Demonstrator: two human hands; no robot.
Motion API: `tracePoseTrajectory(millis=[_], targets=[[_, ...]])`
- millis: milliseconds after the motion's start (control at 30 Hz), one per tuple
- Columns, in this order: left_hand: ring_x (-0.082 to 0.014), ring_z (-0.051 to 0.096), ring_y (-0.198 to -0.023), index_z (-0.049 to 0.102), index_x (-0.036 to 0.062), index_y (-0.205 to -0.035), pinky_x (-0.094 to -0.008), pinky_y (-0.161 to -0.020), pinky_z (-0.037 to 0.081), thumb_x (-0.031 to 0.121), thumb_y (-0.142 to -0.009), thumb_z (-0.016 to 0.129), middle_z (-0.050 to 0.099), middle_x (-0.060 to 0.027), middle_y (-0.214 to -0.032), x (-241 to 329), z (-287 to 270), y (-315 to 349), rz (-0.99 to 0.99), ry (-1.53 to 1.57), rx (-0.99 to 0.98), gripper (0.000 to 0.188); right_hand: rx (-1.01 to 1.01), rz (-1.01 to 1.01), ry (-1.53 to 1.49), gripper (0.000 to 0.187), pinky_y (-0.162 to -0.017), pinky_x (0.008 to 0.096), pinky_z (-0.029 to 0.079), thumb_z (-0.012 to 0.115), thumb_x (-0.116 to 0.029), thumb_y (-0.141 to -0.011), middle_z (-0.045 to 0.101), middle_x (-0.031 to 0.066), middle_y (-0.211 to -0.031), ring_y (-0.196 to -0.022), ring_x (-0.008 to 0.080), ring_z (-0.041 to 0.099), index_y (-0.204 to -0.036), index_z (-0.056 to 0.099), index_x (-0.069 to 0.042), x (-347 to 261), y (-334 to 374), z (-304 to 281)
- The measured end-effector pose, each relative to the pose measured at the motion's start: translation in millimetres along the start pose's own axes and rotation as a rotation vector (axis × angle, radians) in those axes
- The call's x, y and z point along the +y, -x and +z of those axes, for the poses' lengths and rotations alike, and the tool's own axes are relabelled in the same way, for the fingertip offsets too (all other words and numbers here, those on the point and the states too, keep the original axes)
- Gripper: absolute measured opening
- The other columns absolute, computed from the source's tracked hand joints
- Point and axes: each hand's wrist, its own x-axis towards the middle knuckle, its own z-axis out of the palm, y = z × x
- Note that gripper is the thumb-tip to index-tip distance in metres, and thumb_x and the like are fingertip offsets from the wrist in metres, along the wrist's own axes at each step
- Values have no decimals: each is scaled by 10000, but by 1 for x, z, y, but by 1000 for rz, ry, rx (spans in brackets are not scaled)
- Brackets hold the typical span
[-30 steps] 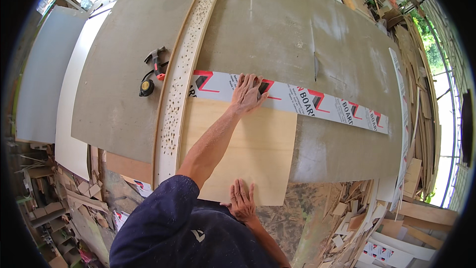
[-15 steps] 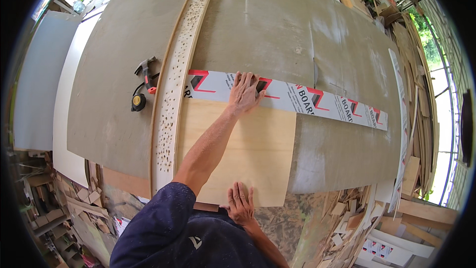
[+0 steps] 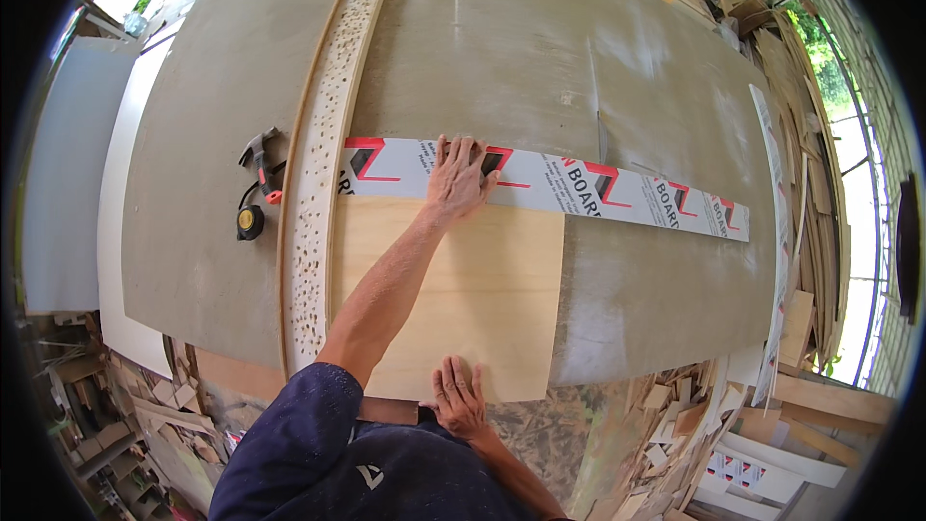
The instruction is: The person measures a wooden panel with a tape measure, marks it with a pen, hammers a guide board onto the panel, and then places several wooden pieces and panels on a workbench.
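My left hand point(image 3: 460, 178) lies flat, fingers stretched, on a long white strip of board point(image 3: 588, 191) with a red and black printed surface. That strip runs crosswise along the far edge of a pale plywood panel point(image 3: 482, 299). At the panel's near edge my right hand point(image 3: 457, 399) rests palm down with its fingers extended. The left ends of strip and panel meet a long wooden straightedge point(image 3: 311, 260), whose pale face is dotted with small holes. A claw hammer point(image 3: 260, 166) with a red and black handle and a black tape measure point(image 3: 250, 222) lie left of it.
Everything lies on a large grey-brown worktable point(image 3: 666, 299). Another printed strip point(image 3: 769, 260) runs along its right side. Stacked boards point(image 3: 815, 183) lie further right, with wood offcuts point(image 3: 666, 425) near the front right. A white panel point(image 3: 72, 174) stands at the left.
The whole view has shifted slightly, so things appear a little further left. Both hands keep their places on the strip and the plywood panel.
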Motion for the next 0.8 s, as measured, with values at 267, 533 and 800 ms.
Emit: tracePoseTrajectory(millis=[267,533,800], targets=[[-320,425,-1282,495,10,-1336,-542,-1202,188,413,-958,553,478,-152,-1266,-7,0,-12,27,-35,43,555,10,17,-49,725,-1151,667,237,648,-411,-898,410,248,-1533,-1464,357,356,-1424,472,55,7,-14,-5],[-310,430,-1255,510,13,-1329,-530,-1188,213,392,-954,571,484,-139,-1262,-9,3,-29,39,-46,31,536,40,29,-114,745,-1155,664,229,660,-412,-886,398,245,-1541,-1474,357,335,-1426,459,60,16,-26,-8],[-306,429,-1251,517,30,-1329,-511,-1184,209,394,-975,544,485,-136,-1241,-19,11,-44,62,-79,58,508,74,18,-61,713,-1158,649,235,637,-441,-896,415,236,-1534,-1460,354,365,-1401,499,44,24,-41,-9]])
